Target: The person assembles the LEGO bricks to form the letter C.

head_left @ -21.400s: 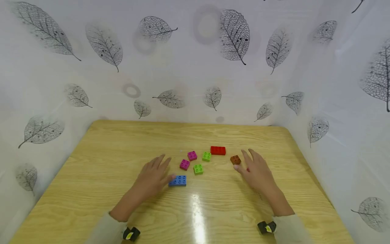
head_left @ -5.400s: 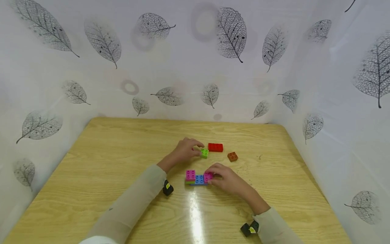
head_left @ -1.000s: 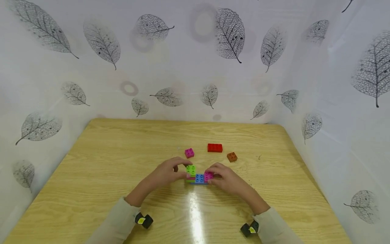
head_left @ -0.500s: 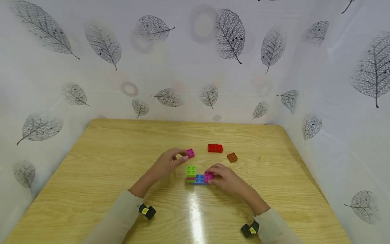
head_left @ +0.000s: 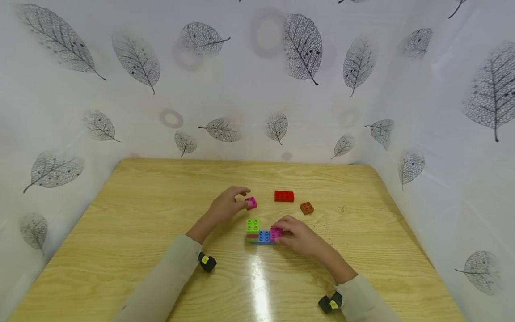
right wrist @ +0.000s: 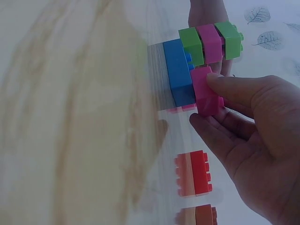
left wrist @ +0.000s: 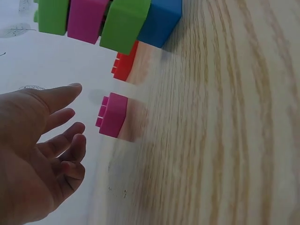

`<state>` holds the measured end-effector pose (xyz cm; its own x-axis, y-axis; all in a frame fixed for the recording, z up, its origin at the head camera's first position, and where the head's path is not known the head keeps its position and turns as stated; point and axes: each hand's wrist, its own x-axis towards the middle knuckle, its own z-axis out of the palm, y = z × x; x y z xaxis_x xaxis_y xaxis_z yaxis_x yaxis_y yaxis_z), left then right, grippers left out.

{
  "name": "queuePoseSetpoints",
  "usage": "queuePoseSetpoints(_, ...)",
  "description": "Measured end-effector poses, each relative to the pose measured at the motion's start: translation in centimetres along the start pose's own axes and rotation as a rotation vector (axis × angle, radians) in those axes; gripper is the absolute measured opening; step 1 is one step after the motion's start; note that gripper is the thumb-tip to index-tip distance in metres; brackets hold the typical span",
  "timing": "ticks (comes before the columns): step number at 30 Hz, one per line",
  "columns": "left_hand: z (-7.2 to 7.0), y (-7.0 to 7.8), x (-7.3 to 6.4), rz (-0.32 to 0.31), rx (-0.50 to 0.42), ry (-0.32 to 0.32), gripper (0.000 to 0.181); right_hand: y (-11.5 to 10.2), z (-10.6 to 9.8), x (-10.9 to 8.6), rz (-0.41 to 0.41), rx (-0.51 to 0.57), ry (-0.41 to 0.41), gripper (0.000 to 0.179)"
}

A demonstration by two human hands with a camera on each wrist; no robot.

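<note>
My left hand [head_left: 225, 205] reaches over a loose pink brick [left wrist: 113, 115], fingers loosely bent and thumb apart from them. In the left wrist view a gap shows between that hand and the brick. On the table lies a long blue brick [head_left: 263, 236]; its left end carries a stack of a green brick [right wrist: 191, 46], a pink brick [right wrist: 210, 43] and a topmost green brick [head_left: 252, 225]. My right hand [head_left: 301, 237] pinches another pink brick [right wrist: 205, 91] between thumb and fingers at the blue brick's right end.
Farther back on the wooden table [head_left: 161, 188] lie a long red brick [head_left: 284, 196] and a small brown brick [head_left: 307, 208]. A white leaf-printed sheet [head_left: 241, 98] rises behind the table and along its sides.
Bricks once scattered now stand on the blue one. Over the last second my left hand left the topmost green brick and moved back to the loose pink one. My right hand stayed put.
</note>
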<state>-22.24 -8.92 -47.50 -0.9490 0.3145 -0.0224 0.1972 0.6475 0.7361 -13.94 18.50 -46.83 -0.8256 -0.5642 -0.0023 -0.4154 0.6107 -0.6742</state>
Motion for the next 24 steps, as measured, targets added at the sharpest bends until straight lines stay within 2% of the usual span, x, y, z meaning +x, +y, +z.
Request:
queuePoseSetpoints(8, 0.3, 0.1, 1.1, -0.003, 0.072, -0.059, 0.048, 0.0, 0.0, -0.1, 0.009, 0.023, -0.009, 0.030)
queuePoseSetpoints(14, 0.7, -0.2, 1.5, 0.004, 0.107, -0.070, 0.043, 0.1, 0.0, -0.1, 0.002, 0.024, -0.004, 0.030)
queuePoseSetpoints(24, 0.8, -0.5, 1.6, -0.040, 0.123, -0.092, 0.040, 0.2, 0.1, 0.1, -0.023, 0.025, -0.006, 0.031)
